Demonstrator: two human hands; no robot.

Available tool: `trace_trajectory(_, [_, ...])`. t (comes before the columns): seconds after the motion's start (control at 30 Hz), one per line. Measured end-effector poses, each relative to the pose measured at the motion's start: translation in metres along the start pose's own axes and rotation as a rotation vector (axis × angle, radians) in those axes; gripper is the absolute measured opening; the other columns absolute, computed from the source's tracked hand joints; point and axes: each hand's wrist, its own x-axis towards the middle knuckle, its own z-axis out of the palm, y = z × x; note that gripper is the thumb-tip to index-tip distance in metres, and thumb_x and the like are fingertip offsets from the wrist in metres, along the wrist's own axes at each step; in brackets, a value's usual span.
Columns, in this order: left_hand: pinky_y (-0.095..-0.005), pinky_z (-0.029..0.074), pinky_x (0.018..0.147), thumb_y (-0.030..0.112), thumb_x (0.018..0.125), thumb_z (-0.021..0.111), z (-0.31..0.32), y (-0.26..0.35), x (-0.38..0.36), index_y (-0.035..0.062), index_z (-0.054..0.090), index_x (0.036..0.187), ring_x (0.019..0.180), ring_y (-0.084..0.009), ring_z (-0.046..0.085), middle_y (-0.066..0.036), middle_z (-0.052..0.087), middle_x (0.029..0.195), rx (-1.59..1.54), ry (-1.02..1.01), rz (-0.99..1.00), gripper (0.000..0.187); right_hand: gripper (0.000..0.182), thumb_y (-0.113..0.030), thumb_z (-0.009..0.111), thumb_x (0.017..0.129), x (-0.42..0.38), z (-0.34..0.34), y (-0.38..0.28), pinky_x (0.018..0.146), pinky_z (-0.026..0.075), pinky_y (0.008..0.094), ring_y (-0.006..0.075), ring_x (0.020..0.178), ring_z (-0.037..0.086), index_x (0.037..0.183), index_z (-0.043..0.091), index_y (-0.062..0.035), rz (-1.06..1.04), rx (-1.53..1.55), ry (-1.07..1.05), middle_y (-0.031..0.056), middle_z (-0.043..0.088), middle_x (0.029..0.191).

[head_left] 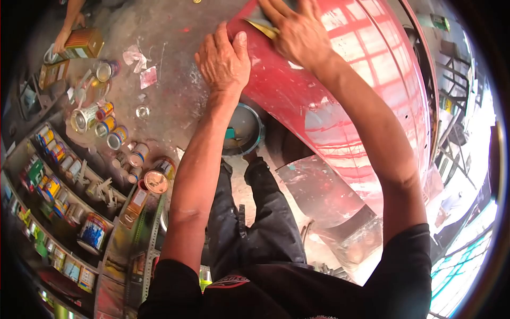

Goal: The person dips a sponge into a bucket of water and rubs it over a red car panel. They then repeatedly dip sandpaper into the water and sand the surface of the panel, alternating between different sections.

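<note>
A large curved red car panel [297, 101] fills the upper right, glossy, with dull grey patches. My right hand [300, 32] presses flat on its upper part, over a folded yellowish sheet [261, 28] that looks like sandpaper; the sheet's edge sticks out on the left of the fingers. At the panel's left edge is my left hand [223, 61], fingers stretched and slightly spread, with nothing seen in it. Whether its palm touches the panel is hidden. Below it, a round basin [255, 139] with dark liquid and a green block [229, 133] stands on the floor.
Shelves [114, 239] with many paint cans run along the lower left. Several open cans [117, 137] stand on the floor beside them. Another person's hand [62, 40] touches a box-shaped tin [85, 43] at the upper left. Metal frames [451, 80] stand at the right.
</note>
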Motion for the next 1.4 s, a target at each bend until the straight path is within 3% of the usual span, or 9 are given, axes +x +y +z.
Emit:
trace_trajectory(0.23, [-0.0547,0.046,0.088,0.046,0.103,0.053,-0.002,0.001,-0.001,0.0106,0.059,0.133,0.107,-0.0375,0.063,-0.015,0.067,0.111,0.014,0.000,0.010,0.047,0.076,-0.018,0.072,0.082,-0.070,-0.016,0.020,0.118,0.033,0.0517,0.0444,0.136,0.040,0.153,0.048,-0.0109,0.018,0.049,-0.122,0.0014,0.045,0.161])
trace_trajectory(0.4, [-0.0553,0.046,0.088,0.046,0.103,0.054,-0.002,0.002,0.000,0.0108,0.059,0.133,0.108,-0.0370,0.063,-0.015,0.067,0.113,0.009,-0.010,-0.014,0.047,0.067,-0.021,0.067,0.085,-0.014,-0.002,-0.002,0.117,0.032,0.0537,0.0352,0.141,0.043,0.148,0.052,-0.0028,0.018,0.106,-0.002,0.0131,0.053,0.152])
trace_trajectory(0.43, [-0.0552,0.046,0.088,0.047,0.103,0.054,-0.001,0.000,0.001,0.0108,0.059,0.134,0.108,-0.0366,0.063,-0.015,0.067,0.113,0.009,-0.018,-0.021,0.048,0.066,-0.034,0.062,0.091,0.001,-0.001,-0.006,0.115,0.032,0.0603,0.0498,0.138,0.041,0.148,0.051,-0.0039,0.006,0.074,0.000,0.0161,0.053,0.151])
trace_trajectory(0.53, [-0.0555,0.046,0.089,0.047,0.103,0.054,-0.001,0.000,-0.005,0.0109,0.059,0.134,0.108,-0.0362,0.063,-0.014,0.067,0.112,0.020,-0.026,-0.012,0.048,0.073,-0.008,0.071,0.078,-0.012,-0.005,-0.001,0.118,0.032,0.0477,0.0222,0.145,0.045,0.147,0.051,-0.0001,0.024,0.161,-0.061,0.0125,0.053,0.153])
trace_trajectory(0.83, [-0.0570,0.045,0.090,0.047,0.103,0.053,-0.002,0.002,0.001,0.0108,0.059,0.133,0.107,-0.0375,0.064,-0.014,0.067,0.112,0.028,-0.031,-0.038,0.048,0.081,-0.009,0.074,0.072,-0.012,0.000,0.004,0.119,0.033,0.0465,0.0378,0.137,0.043,0.150,0.051,-0.0074,-0.016,0.099,0.004,0.0073,0.049,0.157])
trace_trajectory(0.93, [-0.0564,0.045,0.089,0.048,0.103,0.053,0.002,-0.003,-0.002,0.0108,0.059,0.133,0.106,-0.0371,0.064,-0.014,0.067,0.111,0.019,-0.017,-0.014,0.048,0.064,-0.034,0.062,0.091,0.000,-0.006,0.006,0.114,0.033,0.0600,0.0479,0.137,0.043,0.147,0.052,-0.0022,-0.055,0.094,-0.022,0.0179,0.053,0.151])
trace_trajectory(1.27, [-0.0536,0.045,0.089,0.047,0.103,0.053,-0.002,-0.001,-0.002,0.0111,0.059,0.135,0.106,-0.0357,0.063,-0.014,0.066,0.111,0.030,-0.016,-0.012,0.048,0.069,-0.002,0.065,0.076,-0.014,0.006,0.009,0.121,0.032,0.0476,0.0344,0.144,0.043,0.144,0.053,0.0025,-0.073,0.213,-0.039,0.0169,0.049,0.155])
trace_trajectory(1.3, [-0.0536,0.045,0.089,0.047,0.103,0.052,-0.001,-0.003,0.000,0.0110,0.059,0.135,0.106,-0.0358,0.063,-0.014,0.066,0.111,0.030,-0.016,-0.008,0.048,0.064,-0.034,0.061,0.092,0.006,0.003,0.003,0.115,0.033,0.0590,0.0457,0.137,0.045,0.146,0.052,-0.0010,-0.066,0.136,-0.006,0.0189,0.052,0.152])
trace_trajectory(1.4, [-0.0534,0.045,0.089,0.047,0.104,0.051,-0.002,0.000,-0.003,0.0108,0.059,0.135,0.106,-0.0359,0.063,-0.014,0.066,0.111,0.029,-0.036,-0.004,0.048,0.067,-0.025,0.064,0.086,-0.023,-0.007,0.009,0.117,0.034,0.0550,0.0427,0.138,0.045,0.148,0.051,-0.0019,-0.058,0.136,-0.045,0.0164,0.050,0.154])
